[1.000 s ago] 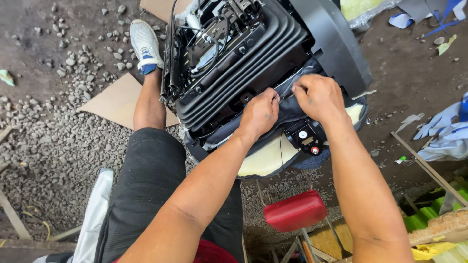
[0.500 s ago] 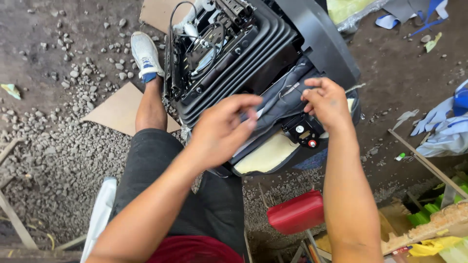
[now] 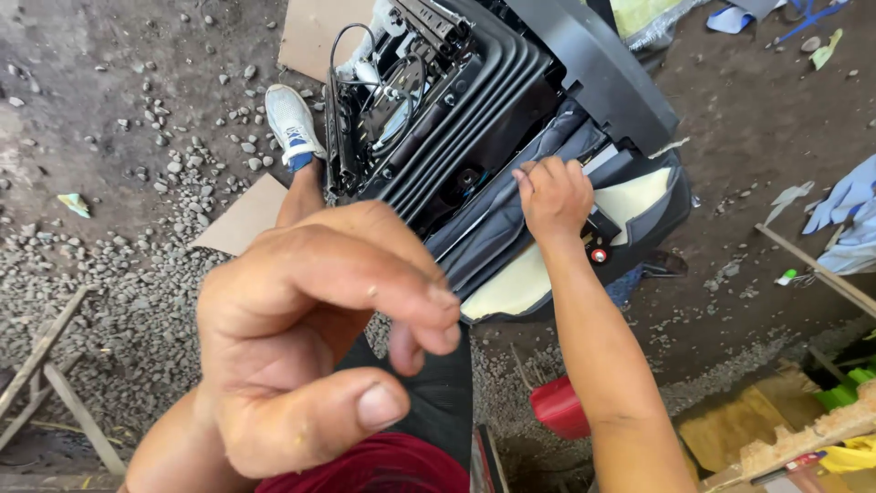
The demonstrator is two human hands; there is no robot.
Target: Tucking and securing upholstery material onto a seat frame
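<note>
Change of grip: your left hand (image 3: 310,347) has lifted off the seat (image 3: 493,137) toward the camera, fingers curled loosely and holding nothing. Your right hand (image 3: 552,196) stays pressed on the grey cover (image 3: 506,224), fingers bent over its edge above yellow foam (image 3: 630,196). One-handed work now.

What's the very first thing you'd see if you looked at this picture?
A big left hand fills the lower left, raised close to the camera with its fingers curled and nothing in it. Past it, at top centre, an upturned black seat lies on the gravel, its metal frame and cables showing. The right hand rests on the seat's grey cover, with pale yellow foam peeking out below.
</note>
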